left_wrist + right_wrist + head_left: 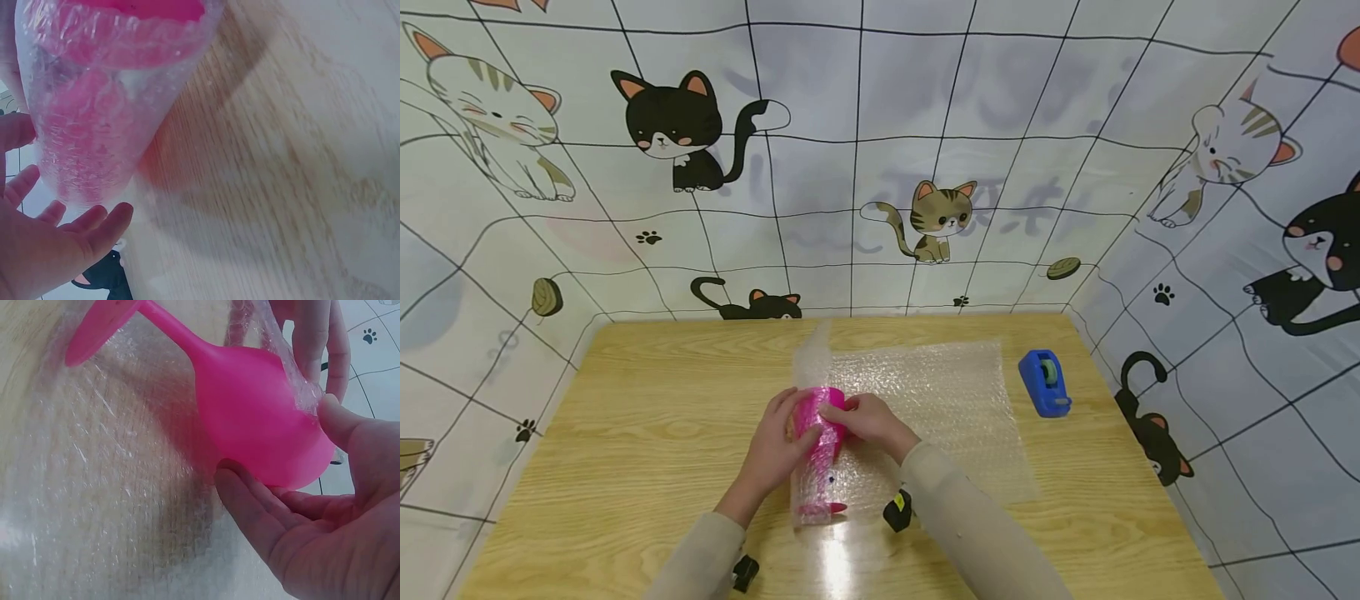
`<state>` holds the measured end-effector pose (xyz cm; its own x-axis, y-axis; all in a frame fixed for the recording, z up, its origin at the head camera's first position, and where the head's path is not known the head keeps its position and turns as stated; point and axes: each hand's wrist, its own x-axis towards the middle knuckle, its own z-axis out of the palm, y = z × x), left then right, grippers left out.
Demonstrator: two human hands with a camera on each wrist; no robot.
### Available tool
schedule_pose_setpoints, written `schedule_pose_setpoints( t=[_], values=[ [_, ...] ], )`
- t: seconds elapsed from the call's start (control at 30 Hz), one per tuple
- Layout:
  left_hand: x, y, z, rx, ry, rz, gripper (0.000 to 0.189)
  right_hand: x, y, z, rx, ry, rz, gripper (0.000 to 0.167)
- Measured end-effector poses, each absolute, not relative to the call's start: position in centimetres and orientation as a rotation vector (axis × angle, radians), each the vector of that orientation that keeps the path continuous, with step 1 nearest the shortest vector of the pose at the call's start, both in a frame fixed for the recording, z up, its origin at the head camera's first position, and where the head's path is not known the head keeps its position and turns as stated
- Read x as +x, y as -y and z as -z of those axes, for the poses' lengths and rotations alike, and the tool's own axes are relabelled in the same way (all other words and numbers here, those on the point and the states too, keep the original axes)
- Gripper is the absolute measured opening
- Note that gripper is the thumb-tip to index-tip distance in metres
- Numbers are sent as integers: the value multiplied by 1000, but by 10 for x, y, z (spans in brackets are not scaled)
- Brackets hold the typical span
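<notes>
A bright pink wine glass (837,398) lies on its side on a sheet of bubble wrap (940,408), rim toward the far side and foot toward the near edge. One flap of the wrap is folded over its left side. My left hand (775,446) holds the wrapped bowl from the left, thumb across the front. From the right, my right hand (876,423) grips the bowl. In the right wrist view, its thumb presses the flap's edge against the pink bowl (256,419) while the fingers sit along the underside. Stem and foot show outside the flap there.
A blue tape dispenser (1045,383) stands right of the sheet on the wooden table (685,400). The wrap spreads right of the glass, and a loose end stands up beyond the rim. Cat-printed cloth (820,167) surrounds the table's back and sides.
</notes>
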<state>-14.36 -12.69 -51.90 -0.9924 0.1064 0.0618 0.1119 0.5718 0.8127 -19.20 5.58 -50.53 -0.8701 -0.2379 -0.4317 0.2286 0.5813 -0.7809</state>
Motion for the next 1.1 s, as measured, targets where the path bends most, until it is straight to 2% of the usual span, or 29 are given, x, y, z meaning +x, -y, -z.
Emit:
schedule_pose_setpoints(
  t=[0.57,0.87,1.1],
  values=[
    [-145,121,521,-186,2805,1421,55,-197,-63,508,-44,-2273,1238,63],
    [-145,116,520,-109,2858,1383,57,-194,-63,506,-36,-2302,1180,69],
    [-145,116,519,-109,2847,1399,58,-192,-60,502,-72,-2347,1150,60]
  ],
)
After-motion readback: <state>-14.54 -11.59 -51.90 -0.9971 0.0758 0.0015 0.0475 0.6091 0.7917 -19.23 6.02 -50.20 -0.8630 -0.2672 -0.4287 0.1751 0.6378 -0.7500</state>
